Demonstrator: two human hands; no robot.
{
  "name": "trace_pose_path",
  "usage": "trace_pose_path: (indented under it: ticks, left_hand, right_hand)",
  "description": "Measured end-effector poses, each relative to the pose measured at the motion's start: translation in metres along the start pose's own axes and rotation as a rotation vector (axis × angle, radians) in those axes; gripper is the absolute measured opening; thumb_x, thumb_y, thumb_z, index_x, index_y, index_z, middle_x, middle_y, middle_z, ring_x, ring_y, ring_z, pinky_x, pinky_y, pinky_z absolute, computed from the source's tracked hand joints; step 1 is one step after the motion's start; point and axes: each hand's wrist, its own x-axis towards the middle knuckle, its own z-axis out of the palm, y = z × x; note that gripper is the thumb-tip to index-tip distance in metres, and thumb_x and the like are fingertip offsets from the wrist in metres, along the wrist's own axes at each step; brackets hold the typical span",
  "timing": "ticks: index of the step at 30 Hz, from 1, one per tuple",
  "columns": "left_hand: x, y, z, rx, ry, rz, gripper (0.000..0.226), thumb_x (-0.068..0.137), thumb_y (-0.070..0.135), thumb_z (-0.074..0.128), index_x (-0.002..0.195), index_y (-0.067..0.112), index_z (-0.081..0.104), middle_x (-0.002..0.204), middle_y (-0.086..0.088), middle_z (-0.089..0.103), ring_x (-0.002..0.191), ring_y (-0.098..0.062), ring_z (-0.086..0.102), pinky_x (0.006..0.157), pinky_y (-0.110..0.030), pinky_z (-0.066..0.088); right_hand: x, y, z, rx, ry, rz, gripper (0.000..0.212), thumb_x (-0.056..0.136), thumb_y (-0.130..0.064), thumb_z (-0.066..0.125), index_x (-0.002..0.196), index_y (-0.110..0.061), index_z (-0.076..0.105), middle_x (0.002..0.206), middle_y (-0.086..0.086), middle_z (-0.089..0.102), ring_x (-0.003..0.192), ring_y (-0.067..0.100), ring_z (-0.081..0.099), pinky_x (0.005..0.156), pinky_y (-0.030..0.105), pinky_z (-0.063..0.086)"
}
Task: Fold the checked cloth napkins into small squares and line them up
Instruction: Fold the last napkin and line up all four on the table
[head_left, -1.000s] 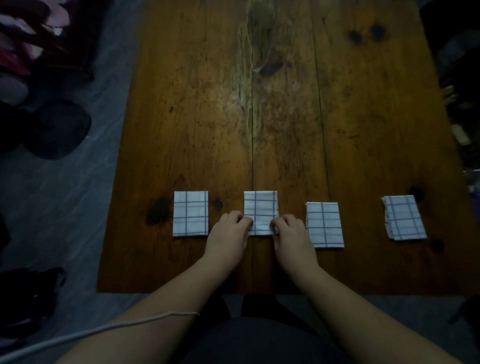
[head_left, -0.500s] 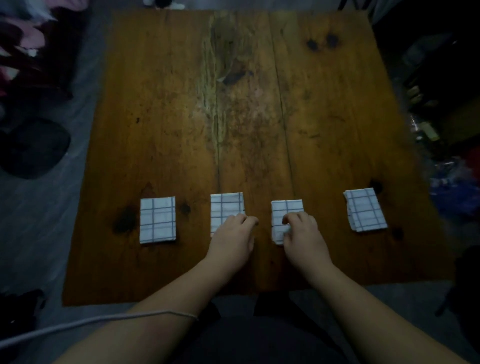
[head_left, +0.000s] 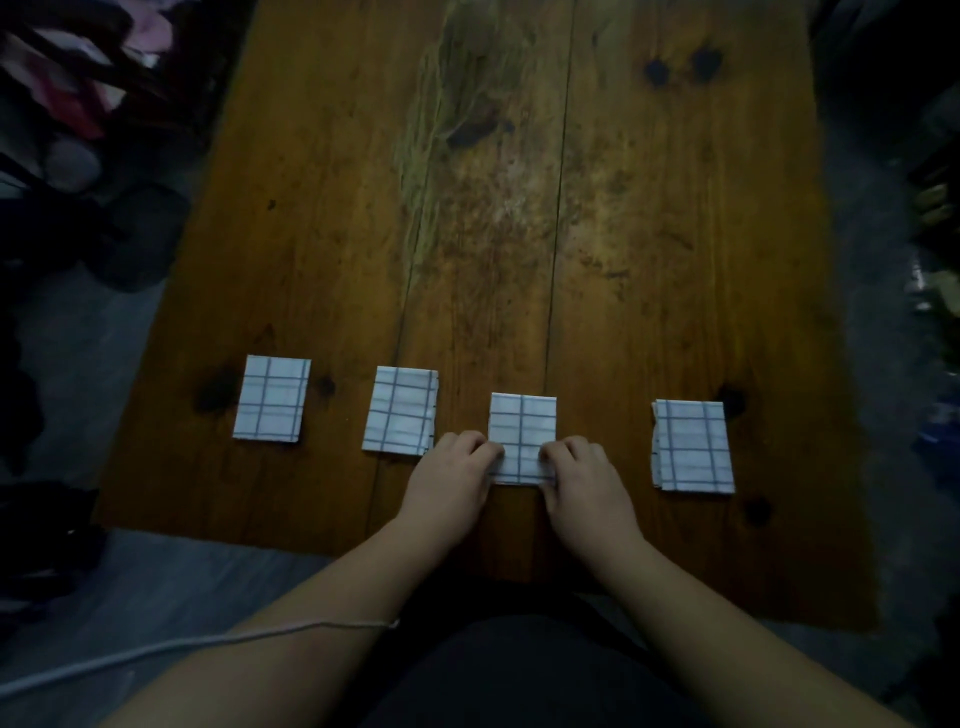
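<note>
No text, label, brand or number can be read here: the folded white cloth napkins with blue checks (head_left: 271, 397) show only grid lines, the brown wooden table (head_left: 675, 260) only dark knots.

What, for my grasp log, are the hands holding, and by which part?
The third napkin from the left: the left hand grips its near left edge with its fingers, and the right hand its near right edge.

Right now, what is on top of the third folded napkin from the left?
The curled fingers of the left hand and the right hand pinch the near corners of this napkin. Those corners are covered; the rest of its top is bare.
</note>
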Motion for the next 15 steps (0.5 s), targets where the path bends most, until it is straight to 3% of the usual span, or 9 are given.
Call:
trace_pose_path:
  ticks: [15]
  left_hand:
    - [0.029,0.014,0.003,0.003,-0.034,0.080,0.044,0.097,0.033,0.057,0.139,0.030,0.046,0.143,0.003,0.047,0.126,-0.017,0.045,0.104,-0.034,0.045]
  right_hand:
    - [0.012,0.013,-0.018,-0.091,0.035,0.062,0.031,0.094,-0.031,0.059,0.124,-0.032,0.051,0.124,-0.008,0.051,0.109,0.011,0.047,0.092,0.027,0.045]
